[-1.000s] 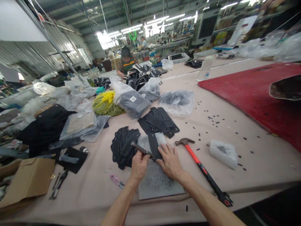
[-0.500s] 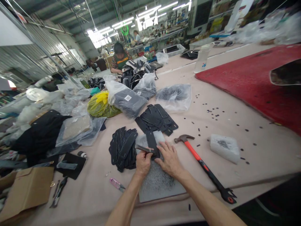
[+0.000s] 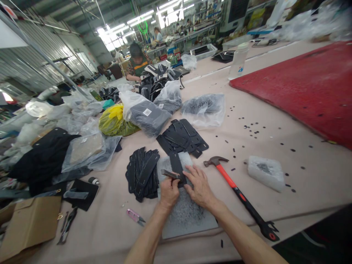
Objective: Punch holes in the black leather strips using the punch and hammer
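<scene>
My left hand (image 3: pixel 169 191) pinches a metal punch (image 3: pixel 169 173), whose inner end sits over a black strip (image 3: pixel 176 164). The strip lies on a grey board (image 3: pixel 184 218) strewn with dark specks. My right hand (image 3: pixel 200 186) rests with fingers spread at the strip's right edge and holds nothing. Left of the board is a fanned pile of black strips (image 3: pixel 143 174); beyond its far end lies another pile of strips (image 3: pixel 182 137). To the right of my right hand lies a claw hammer (image 3: pixel 226 178) with an orange and black handle. Whether the punch touches the strip is hidden by my fingers.
Small pink snips (image 3: pixel 134 215) lie left of the board. A whitish block (image 3: pixel 266 173) and scattered black bits are at right, near a red board (image 3: pixel 302 88). Filled plastic bags (image 3: pixel 150 113) stand farther back. A person (image 3: pixel 137 62) works across the table.
The punch's outer end has tipped up slightly in my left hand. My right hand stays by the strip. The camera view has shifted a little.
</scene>
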`<state>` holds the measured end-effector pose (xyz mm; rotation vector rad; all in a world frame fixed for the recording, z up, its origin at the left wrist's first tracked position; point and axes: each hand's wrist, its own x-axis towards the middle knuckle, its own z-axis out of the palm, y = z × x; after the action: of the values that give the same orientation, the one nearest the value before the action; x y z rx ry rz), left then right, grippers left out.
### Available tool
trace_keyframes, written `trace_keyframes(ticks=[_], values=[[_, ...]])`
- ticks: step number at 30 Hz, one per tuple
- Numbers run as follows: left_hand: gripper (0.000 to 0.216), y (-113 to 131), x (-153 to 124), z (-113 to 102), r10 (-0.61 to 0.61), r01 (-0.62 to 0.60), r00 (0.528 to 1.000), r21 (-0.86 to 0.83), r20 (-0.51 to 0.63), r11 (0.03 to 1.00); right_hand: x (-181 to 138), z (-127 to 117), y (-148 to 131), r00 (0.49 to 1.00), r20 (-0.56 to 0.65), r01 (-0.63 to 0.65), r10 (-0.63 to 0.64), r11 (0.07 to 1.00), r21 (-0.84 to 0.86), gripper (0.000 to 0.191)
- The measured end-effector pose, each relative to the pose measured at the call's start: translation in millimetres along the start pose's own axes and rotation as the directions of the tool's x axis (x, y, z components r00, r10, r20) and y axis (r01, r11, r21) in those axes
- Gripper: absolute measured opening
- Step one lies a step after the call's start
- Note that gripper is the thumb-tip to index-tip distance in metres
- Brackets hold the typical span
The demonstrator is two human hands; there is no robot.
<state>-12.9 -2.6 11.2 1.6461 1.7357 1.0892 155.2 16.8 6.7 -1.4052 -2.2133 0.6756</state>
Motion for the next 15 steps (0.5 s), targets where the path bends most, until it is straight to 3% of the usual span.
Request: trace_keyframes(ticks=[4,10,15], values=[[0.025,-2,0,6,0.061,-0.062,0.998,0.066,0.018,0.996,0,1,0,1.000,0.009,-0.003,0.003,1.000,-0.006,0.050],[0.026,2,2,7,0.041,-0.041,0.999,0.077,0.001,0.996,-4,-14,5,1.000,-0.001,0.013,-0.013,1.000,-0.002,0.047],[0.022,2,2,6,0.032,-0.037,0.998,0.092,0.050,0.995,-35,-52,44,0.964,-0.201,-0.210,0.172,0.959,-0.189,0.040]])
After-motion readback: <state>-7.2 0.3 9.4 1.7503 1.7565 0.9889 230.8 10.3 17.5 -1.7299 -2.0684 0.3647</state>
